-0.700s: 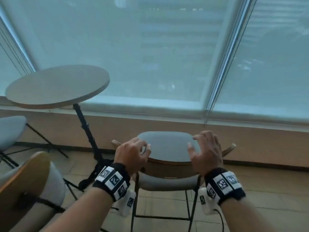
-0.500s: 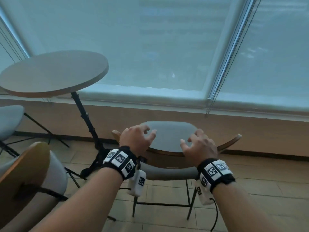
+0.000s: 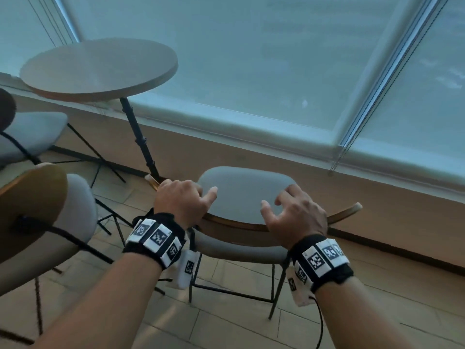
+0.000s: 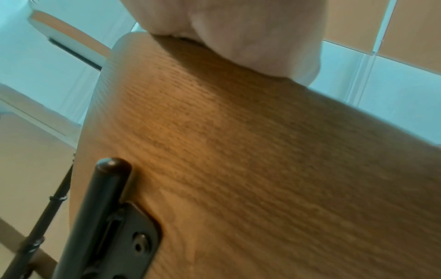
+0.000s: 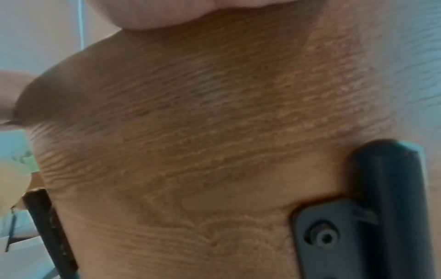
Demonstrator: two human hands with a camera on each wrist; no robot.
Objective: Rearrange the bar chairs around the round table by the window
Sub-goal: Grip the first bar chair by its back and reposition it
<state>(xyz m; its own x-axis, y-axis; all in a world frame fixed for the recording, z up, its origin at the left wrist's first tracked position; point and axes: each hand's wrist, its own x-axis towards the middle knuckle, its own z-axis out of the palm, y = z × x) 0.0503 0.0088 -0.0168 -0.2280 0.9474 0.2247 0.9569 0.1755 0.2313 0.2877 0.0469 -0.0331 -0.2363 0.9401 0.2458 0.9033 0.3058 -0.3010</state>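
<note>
A: By the window, the bar chair (image 3: 245, 197) stood right of the round table (image 3: 98, 69). Left hand (image 3: 180, 201) and right hand (image 3: 298, 217) lay on its wooden backrest (image 4: 238, 160), palms on the rim, fingers loosely spread, clamped on nothing.

B: So a push could have slipped?

A: Likely, or its legs could have caught the table's stand (image 3: 141, 144).

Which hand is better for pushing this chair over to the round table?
Probably the right hand: it rests on the curved wooden backrest of the grey-seated bar chair on the side away from the round beige table, so it can push. The left hand can steer.
</note>
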